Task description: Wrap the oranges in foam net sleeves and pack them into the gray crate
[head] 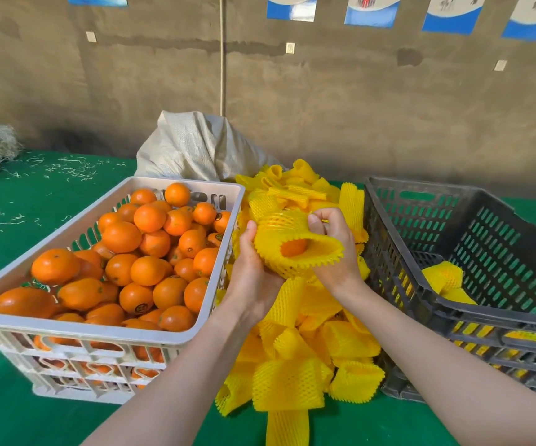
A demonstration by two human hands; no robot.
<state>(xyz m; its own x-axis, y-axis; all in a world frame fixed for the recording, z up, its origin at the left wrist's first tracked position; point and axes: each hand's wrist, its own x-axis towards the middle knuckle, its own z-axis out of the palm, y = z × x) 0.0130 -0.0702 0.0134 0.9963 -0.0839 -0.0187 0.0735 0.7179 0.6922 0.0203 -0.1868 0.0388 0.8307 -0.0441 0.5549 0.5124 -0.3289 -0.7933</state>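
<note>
Gray crate (492, 318): top open, floor mostly bare, with one sleeved orange (443, 280) lying near its left wall. That wall rises just beside the right hand (334, 249). White crate (83, 328), left of the left hand (250, 272), is heaped with oranges (147, 268) to the rim. Loose foam net sleeves (292, 381) fill the gap between the crates. Woven sack (195, 146) stands behind.

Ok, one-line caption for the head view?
Left hand and right hand hold a foam net sleeve around an orange, beside the gray crate.
</note>
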